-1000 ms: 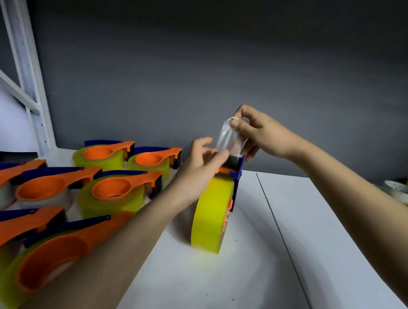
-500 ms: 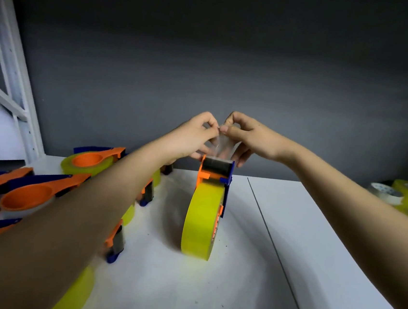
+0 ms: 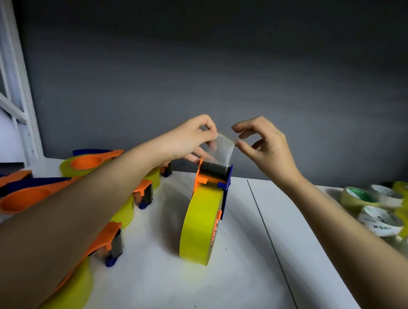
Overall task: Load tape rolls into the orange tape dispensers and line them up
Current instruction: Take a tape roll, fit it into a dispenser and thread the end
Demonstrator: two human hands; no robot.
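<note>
A yellow tape roll [image 3: 199, 223] stands on edge in the middle of the white table, loaded in an orange and blue dispenser [image 3: 212, 178] whose cutter head points up. A clear strip of tape [image 3: 223, 150] rises from the cutter head. My left hand [image 3: 192, 138] pinches the strip's upper left corner. My right hand [image 3: 261, 145] is at the strip's right edge, its thumb tip touching the tape and its forefinger lifted just above it.
Several loaded orange dispensers [image 3: 88, 165] lie in rows on the left, partly behind my left forearm. Loose tape rolls [image 3: 380, 219] sit at the far right. A seam [image 3: 272, 237] runs between two table tops. A white frame [image 3: 12, 76] stands at back left.
My left hand rose from the dispenser head to the strip's top and took its left corner. My right hand shifted to the right edge and loosened. The view widened toward the right rolls.
</note>
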